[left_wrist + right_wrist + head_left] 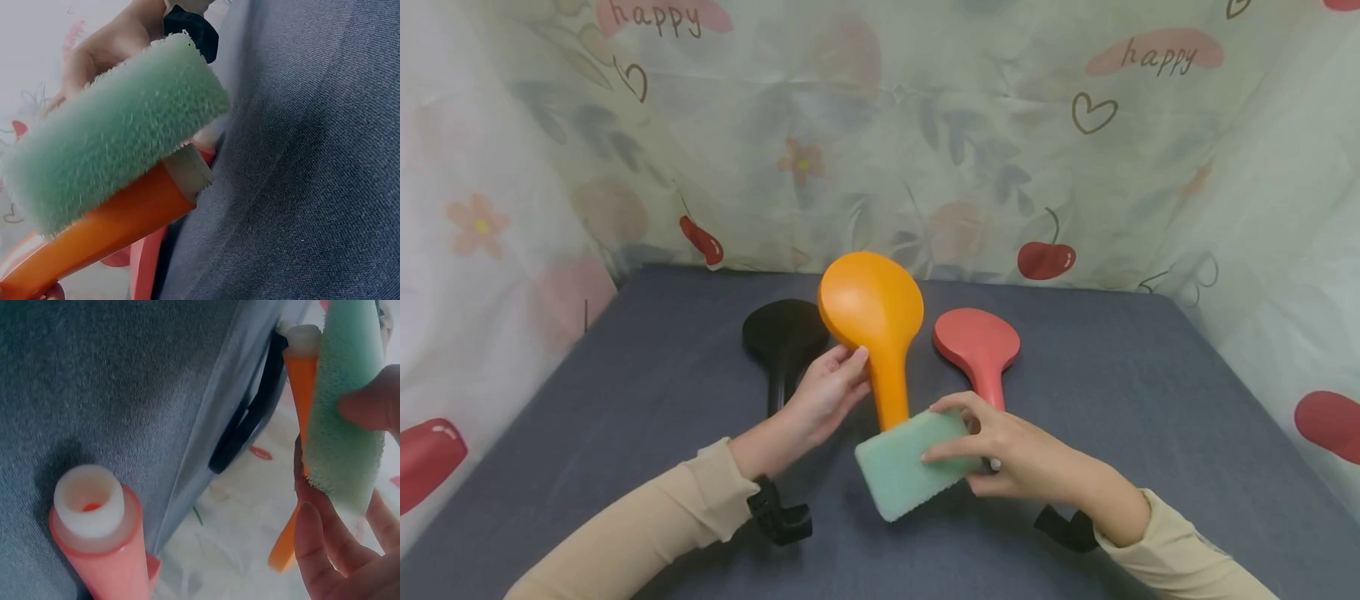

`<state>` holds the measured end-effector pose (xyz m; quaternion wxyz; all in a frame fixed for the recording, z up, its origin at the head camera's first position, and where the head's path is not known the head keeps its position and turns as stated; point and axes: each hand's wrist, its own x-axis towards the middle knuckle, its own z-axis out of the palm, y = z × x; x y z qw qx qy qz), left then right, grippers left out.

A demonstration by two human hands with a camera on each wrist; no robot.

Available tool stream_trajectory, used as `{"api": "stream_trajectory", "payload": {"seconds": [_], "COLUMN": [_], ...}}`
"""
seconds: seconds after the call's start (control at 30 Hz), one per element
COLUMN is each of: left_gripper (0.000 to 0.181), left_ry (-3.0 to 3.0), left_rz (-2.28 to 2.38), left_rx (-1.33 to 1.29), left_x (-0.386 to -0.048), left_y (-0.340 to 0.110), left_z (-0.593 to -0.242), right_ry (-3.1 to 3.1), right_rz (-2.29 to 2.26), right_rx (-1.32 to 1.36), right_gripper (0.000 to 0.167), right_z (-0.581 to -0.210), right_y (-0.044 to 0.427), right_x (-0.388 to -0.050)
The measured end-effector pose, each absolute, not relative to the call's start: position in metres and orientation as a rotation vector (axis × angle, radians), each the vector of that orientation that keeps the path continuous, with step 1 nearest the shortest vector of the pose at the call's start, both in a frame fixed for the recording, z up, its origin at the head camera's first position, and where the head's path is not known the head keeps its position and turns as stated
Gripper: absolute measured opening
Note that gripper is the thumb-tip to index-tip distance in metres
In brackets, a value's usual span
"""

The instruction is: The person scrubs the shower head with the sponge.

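Observation:
An orange handheld shower head (872, 300) is held up over the table, round head at the top and handle pointing down. My left hand (829, 390) grips it at the neck, thumb on the side facing me. With thumb and fingers, my right hand (1017, 450) pinches a pale green sponge (912, 467). The sponge lies over the lower handle, and in the right wrist view its porous side (334, 425) appears against it. A whitish connector end (189, 172) of the orange handle shows beyond the sponge in the left wrist view.
A black shower head (782, 332) lies behind my left hand, and a red one (977, 340) behind my right. The red one's hollow white end (89, 501) faces the right wrist camera. Patterned curtains (895, 125) surround the dark grey table (1090, 358).

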<state>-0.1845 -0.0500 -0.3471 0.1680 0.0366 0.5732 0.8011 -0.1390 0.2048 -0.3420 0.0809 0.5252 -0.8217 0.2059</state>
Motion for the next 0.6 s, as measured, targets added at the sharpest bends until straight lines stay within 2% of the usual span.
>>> {"api": "stream_trajectory", "payload": {"seconds": [0.13, 0.43, 0.6], "left_gripper": [0.041, 0.041, 0.041], "left_ry": [1.607, 1.563, 1.535], "left_rz": [2.289, 2.276, 2.286], "left_rx": [0.119, 0.156, 0.155], "left_x": [-0.185, -0.184, -0.184], "left_y": [-0.049, -0.047, -0.047], "left_z": [-0.347, -0.345, -0.344], "right_ry": [-2.454, -2.399, -2.407], "right_rz": [0.592, 0.707, 0.780], "right_rx": [1.462, 0.988, 1.040], "right_gripper": [0.057, 0.057, 0.057], "right_z": [-0.340, -0.341, -0.343], "right_y": [0.206, 0.205, 0.206], "right_x": [-0.143, -0.153, -0.153]}}
